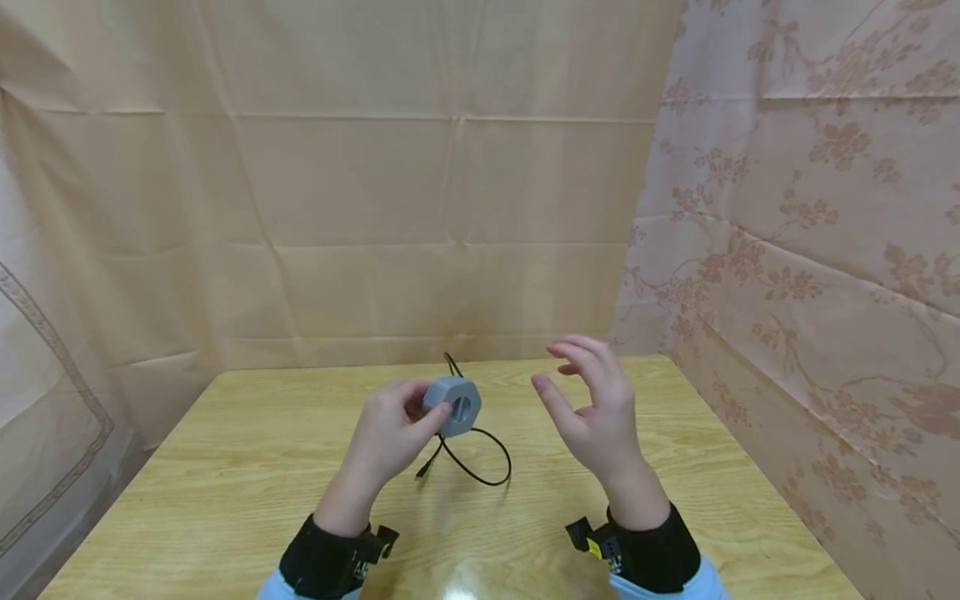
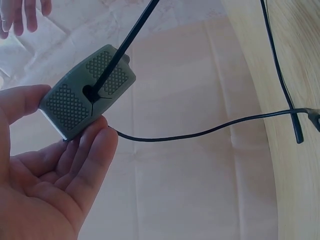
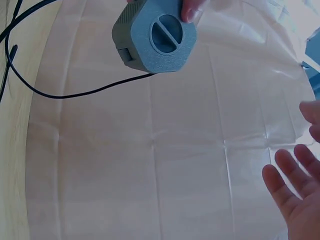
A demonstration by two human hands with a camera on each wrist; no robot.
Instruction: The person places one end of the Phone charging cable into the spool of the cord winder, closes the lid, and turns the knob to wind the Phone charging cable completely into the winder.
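right wrist view, block [image 3: 154, 41] cropped, right grip [image 3: 301, 200] cropped

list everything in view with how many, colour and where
grey hexagonal block: one, grey, held above the table
black cable: at least one, black, running from the block and looping
table: one, light wood-coloured, below the block
plain cloth: one, beige, behind the table
floral cloth: one, pale pink with darker flowers, along the table's right
banded cloth: one, pale, left of the table
wristbands: two, black, one per wrist
sleeves: two, light blue, bottom edge
left grip: one, bare, holding the block
right grip: one, bare, raised right of the block
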